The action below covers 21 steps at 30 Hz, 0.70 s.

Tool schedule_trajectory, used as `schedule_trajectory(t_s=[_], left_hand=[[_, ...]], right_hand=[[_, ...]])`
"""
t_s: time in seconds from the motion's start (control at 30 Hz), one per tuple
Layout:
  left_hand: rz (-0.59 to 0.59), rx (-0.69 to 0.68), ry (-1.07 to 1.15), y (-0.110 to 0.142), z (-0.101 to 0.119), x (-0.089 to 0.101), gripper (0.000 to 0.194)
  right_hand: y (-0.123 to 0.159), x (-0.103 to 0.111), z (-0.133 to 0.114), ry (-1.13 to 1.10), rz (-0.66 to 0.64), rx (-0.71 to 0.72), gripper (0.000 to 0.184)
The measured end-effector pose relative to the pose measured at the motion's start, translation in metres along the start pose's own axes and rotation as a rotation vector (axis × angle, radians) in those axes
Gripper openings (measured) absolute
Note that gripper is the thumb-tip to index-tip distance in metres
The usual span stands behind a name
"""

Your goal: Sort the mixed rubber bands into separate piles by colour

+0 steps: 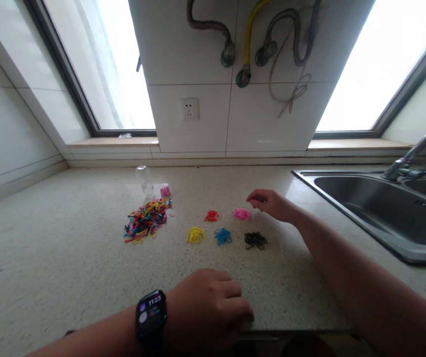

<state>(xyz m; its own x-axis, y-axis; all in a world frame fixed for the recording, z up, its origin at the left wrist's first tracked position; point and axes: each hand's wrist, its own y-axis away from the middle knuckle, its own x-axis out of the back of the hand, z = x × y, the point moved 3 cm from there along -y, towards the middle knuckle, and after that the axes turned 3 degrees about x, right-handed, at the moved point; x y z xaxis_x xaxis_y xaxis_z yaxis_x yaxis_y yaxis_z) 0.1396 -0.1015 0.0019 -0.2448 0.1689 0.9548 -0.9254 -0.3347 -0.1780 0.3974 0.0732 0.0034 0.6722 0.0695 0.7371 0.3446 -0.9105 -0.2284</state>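
Observation:
My right hand [268, 204] hovers just right of a small pile of pink rubber bands [241, 213], fingers bent and slightly apart, with nothing visible in them. My left hand [213, 307], with a black watch [151, 314] on its wrist, rests at the counter's front edge. Its fingers are curled in, and no object shows in them. Around the pink pile lie separate piles of red bands [211, 215], yellow bands [195, 235], blue bands [223, 236] and black bands [255, 240]. Farther left is a larger heap of mixed-colour bands [146, 220].
Behind the mixed heap are a clear plastic bottle [144, 181] and a pink cap [165, 191]. A steel sink [369, 203] with a faucet [402, 166] is set into the counter [68, 248] on the right. The tiled wall bears a socket [189, 109] and pipes.

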Motion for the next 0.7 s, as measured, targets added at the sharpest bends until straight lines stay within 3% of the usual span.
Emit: schedule_trajectory(t_s=[0.13,0.4,0.53,0.7], left_hand=[[0.008,-0.014,-0.02,0.0,0.0,0.0,0.015],[0.038,-0.039,-0.041,0.003,-0.003,-0.007,0.02],[0.069,-0.055,-0.041,0.004,-0.003,-0.009,0.018],[0.089,-0.066,-0.071,0.004,-0.002,-0.01,0.015]], right_hand=[[-0.009,-0.006,-0.041,-0.121,0.079,0.082,0.028],[-0.044,-0.07,-0.151,0.02,-0.26,0.382,0.017],[-0.072,-0.109,-0.181,0.171,-0.335,0.547,0.018],[-0.098,-0.146,-0.203,0.33,-0.327,0.58,0.028]])
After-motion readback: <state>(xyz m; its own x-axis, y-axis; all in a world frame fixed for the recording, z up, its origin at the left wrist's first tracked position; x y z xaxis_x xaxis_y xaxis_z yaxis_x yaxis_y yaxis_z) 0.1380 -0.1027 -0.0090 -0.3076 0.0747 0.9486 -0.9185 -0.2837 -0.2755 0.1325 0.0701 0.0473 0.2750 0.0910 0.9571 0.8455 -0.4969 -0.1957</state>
